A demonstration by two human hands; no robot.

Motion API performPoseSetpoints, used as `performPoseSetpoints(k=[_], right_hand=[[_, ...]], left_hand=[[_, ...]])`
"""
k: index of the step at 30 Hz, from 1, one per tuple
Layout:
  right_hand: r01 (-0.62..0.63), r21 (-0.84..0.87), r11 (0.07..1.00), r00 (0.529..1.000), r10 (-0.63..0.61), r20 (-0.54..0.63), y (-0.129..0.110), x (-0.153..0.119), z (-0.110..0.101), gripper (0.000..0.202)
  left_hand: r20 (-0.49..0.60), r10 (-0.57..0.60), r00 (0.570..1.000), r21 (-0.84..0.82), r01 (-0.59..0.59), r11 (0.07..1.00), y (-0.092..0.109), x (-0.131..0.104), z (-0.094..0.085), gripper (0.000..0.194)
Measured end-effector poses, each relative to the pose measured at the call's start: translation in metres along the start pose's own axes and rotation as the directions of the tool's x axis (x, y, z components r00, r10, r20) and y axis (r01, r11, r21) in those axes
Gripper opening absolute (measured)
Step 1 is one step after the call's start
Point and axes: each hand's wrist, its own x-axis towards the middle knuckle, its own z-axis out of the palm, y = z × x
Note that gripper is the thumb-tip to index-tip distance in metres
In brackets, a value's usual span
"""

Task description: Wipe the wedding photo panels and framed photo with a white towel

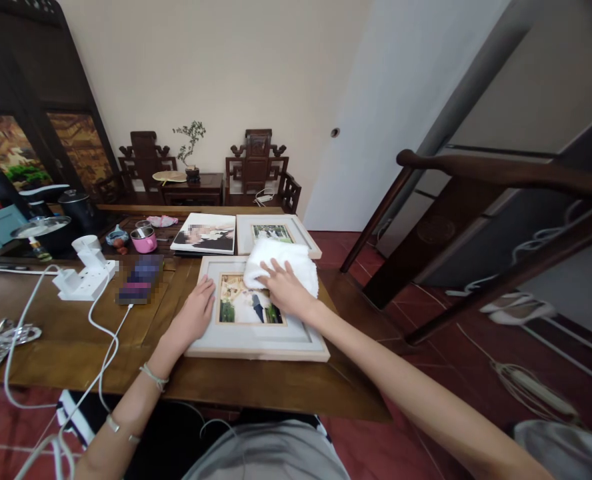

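A pale picture frame (206,340) with a photo (241,308) of people in white and dark clothes lies flat near the table's front edge. My left hand (194,313) rests on its left side, fingers stretched out over the border. At the upper right of this frame, my right hand (287,291) holds a bunched white towel (282,257), its fingers bent over the cloth. The towel covers part of the photo and border and reaches toward a second pale frame (303,235) behind. What lies under the towel is hidden.
Left of the frames are photo prints (206,233), a phone (140,279) on a cable and a white power strip (87,280). A pink cup (144,240) and a dark pot (79,208) stand farther back. A wooden chair (441,227) is at the right.
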Motion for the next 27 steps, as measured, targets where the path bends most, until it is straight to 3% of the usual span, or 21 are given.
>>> performPoseSetpoints(k=[3,8,12,15,21,24,27], right_hand=[[0.049,0.035,0.998,0.996,-0.051,0.077,-0.015,-0.019,-0.008,0.058],[0.109,0.174,0.979,0.96,-0.149,0.237,-0.047,-0.075,-0.04,0.061],[0.185,0.307,0.934,0.946,-0.253,0.201,-0.062,-0.096,-0.051,0.057],[0.185,0.321,0.929,0.966,-0.232,0.115,-0.058,-0.079,-0.035,0.061],[0.111,0.162,0.981,0.994,-0.105,-0.043,-0.014,-0.005,-0.001,0.063],[0.117,0.108,0.987,0.993,-0.114,-0.035,-0.006,0.016,0.003,0.063],[0.148,0.101,0.984,0.989,-0.15,0.013,-0.018,0.009,0.0,0.065]], left_hand=[[-0.013,0.003,1.0,-0.002,-0.003,1.0,0.0,0.0,0.0,0.042],[-0.045,0.011,0.999,-0.017,-0.012,1.0,-0.001,-0.001,0.002,0.04],[-0.038,0.009,0.999,-0.001,-0.009,1.0,-0.002,-0.002,0.003,0.041],[-0.037,0.016,0.999,-0.001,-0.016,1.0,-0.003,-0.002,0.004,0.041],[-0.003,0.01,1.0,0.001,-0.01,1.0,-0.002,-0.001,0.002,0.042],[-0.002,0.004,1.0,0.009,-0.004,1.0,-0.001,0.0,0.001,0.042],[0.003,0.002,1.0,0.013,-0.002,1.0,-0.001,0.0,0.003,0.044]])
